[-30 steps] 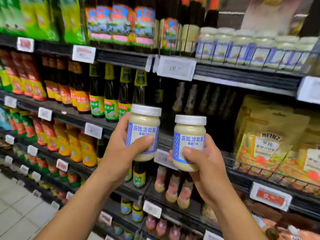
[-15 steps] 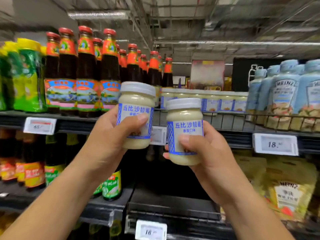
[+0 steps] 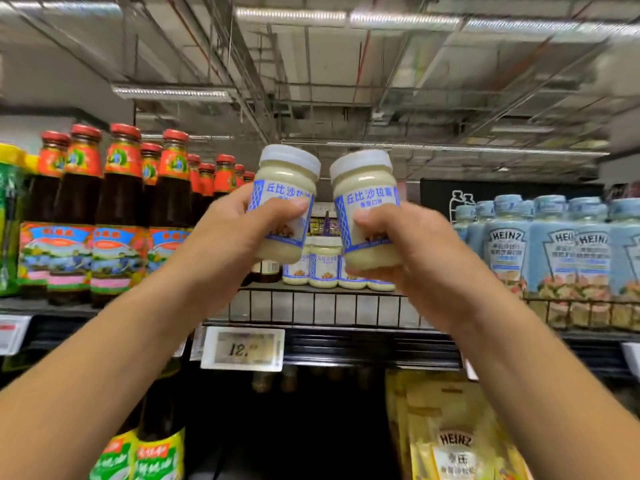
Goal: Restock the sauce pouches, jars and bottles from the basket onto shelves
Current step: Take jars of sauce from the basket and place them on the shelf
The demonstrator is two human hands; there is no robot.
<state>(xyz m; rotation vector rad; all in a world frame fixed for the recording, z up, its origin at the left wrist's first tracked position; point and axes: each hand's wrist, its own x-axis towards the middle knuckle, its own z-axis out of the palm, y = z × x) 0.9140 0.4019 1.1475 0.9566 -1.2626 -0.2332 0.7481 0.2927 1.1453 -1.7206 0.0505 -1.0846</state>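
Note:
My left hand [image 3: 235, 233] grips a cream-coloured salad dressing jar [image 3: 285, 188] with a white lid and a blue-and-white label. A second, matching jar [image 3: 363, 192] is gripped by my right hand [image 3: 398, 244]. Both jars are raised side by side, tilted slightly toward each other, in front of the top shelf [image 3: 311, 306]. Behind and below them, a few identical jars [image 3: 323, 266] stand at the back of that shelf behind a wire front rail. The basket is out of view.
Dark sauce bottles with red caps [image 3: 117, 209] fill the top shelf to the left. Pale blue Heinz bottles [image 3: 554, 251] stand to the right. A price tag [image 3: 244, 348] hangs on the shelf edge. Below are green-labelled bottles [image 3: 156, 452] and yellow Heinz pouches [image 3: 453, 445].
Both hands have lifted the jars higher, from the middle shelves up to the top shelf level. The view has tilted upward, so the ceiling and the shelved jars now show.

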